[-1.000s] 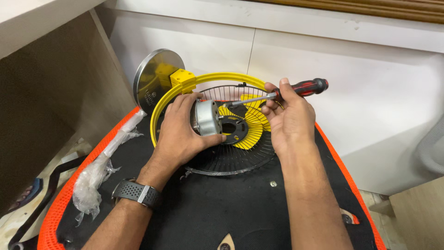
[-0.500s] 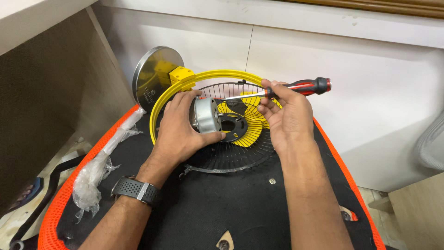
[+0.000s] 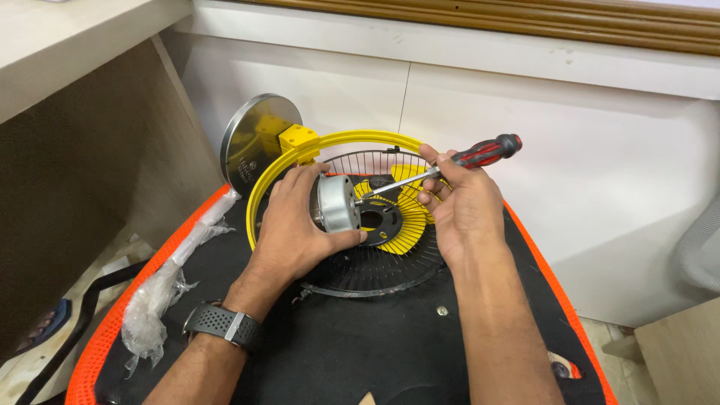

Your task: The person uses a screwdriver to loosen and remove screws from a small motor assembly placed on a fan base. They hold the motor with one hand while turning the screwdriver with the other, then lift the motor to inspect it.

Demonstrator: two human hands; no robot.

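My left hand [image 3: 296, 225] grips a round silver motor [image 3: 335, 202] of a small table fan. The motor sits against the black wire grille [image 3: 375, 277], which has a yellow centre disc [image 3: 409, 217] and a black hub [image 3: 379, 217]. A yellow ring frame [image 3: 262, 187] curves around the grille, joined to a yellow block [image 3: 298, 139] and a round metal base [image 3: 251, 139] standing on edge behind. My right hand [image 3: 461, 206] holds a screwdriver [image 3: 484, 152] with a red and black handle; its shaft points left, tip at the motor's face.
The fan parts rest on a black mat with an orange mesh edge [image 3: 120, 315]. A crumpled clear plastic bag [image 3: 161, 289] lies on the mat's left side. A small screw [image 3: 442, 310] lies on the mat near my right forearm. White cabinet panels stand behind.
Both hands and the fan stay in nearly the same place. The screwdriver has shifted slightly, its tip staying at the motor.
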